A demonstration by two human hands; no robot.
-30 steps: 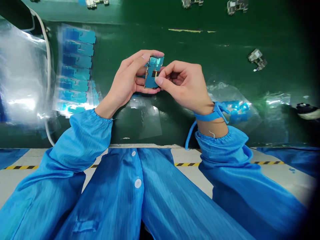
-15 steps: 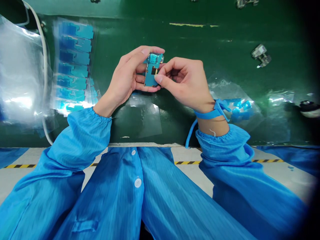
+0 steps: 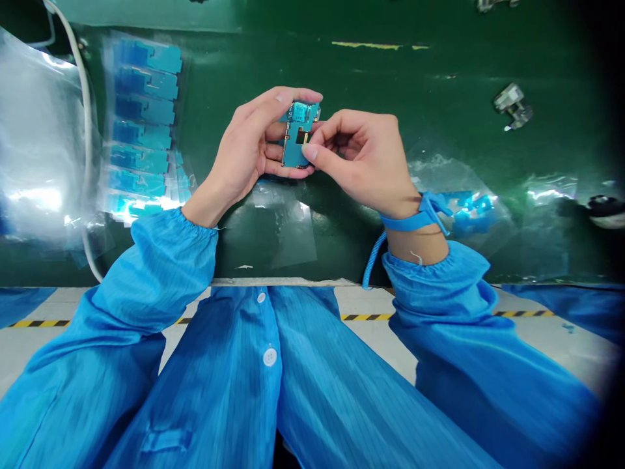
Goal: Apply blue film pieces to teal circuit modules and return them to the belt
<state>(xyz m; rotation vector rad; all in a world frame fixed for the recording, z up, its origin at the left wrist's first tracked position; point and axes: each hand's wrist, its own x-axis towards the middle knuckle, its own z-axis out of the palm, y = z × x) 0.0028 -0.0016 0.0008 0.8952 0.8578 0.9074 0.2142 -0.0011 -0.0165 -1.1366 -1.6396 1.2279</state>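
Observation:
A small blue-green circuit board (image 3: 294, 151) is held up over the green table, with a dark opening near its middle and a shiny part at its top. My left hand (image 3: 254, 137) is closed around it from the left, thumb and index finger at the top and the other fingers behind and below. My right hand (image 3: 364, 153), wearing a blue wrist strap (image 3: 407, 223), pinches at the board's right edge with thumb and index finger. What lies between those two fingertips, edge or film, is hidden.
On the left, several blue-filmed boards (image 3: 141, 137) lie in a column on clear plastic, beside a white cable (image 3: 86, 130) and a large clear bag (image 3: 39, 143). To the right lie a bag with blue pieces (image 3: 471, 212) and a metal clamp-like part (image 3: 512, 104).
Both hands keep almost the same pose on the circuit board. The view has shifted very slightly.

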